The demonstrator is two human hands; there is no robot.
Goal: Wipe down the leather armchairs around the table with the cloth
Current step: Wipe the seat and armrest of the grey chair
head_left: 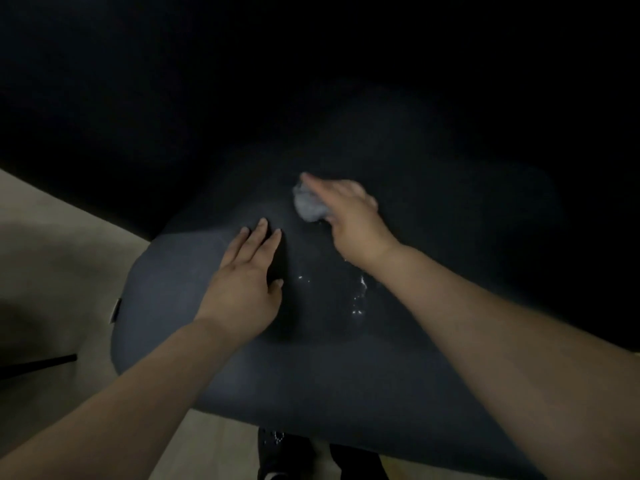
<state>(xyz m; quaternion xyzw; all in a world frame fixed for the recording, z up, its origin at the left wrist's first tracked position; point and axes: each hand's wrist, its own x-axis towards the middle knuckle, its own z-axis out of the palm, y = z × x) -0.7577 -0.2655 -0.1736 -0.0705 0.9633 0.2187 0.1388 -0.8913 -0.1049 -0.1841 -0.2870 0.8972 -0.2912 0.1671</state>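
Observation:
A dark leather armchair seat (214, 358) fills the middle of the dim view. My right hand (353, 223) presses a bunched light grey cloth (310, 206) onto the seat, far of centre; the cloth shows under my fingers. My left hand (242, 275) lies flat on the cushion just left of it, fingers spread, holding nothing. Wet glints (358, 296) shine on the leather between my two wrists. The chair's back and everything behind it are lost in darkness.
A pale beige floor (52, 271) shows to the left and below the seat. A thin dark bar (38, 367) crosses the floor at the left edge. My dark shoes (277, 455) stand under the seat's front edge.

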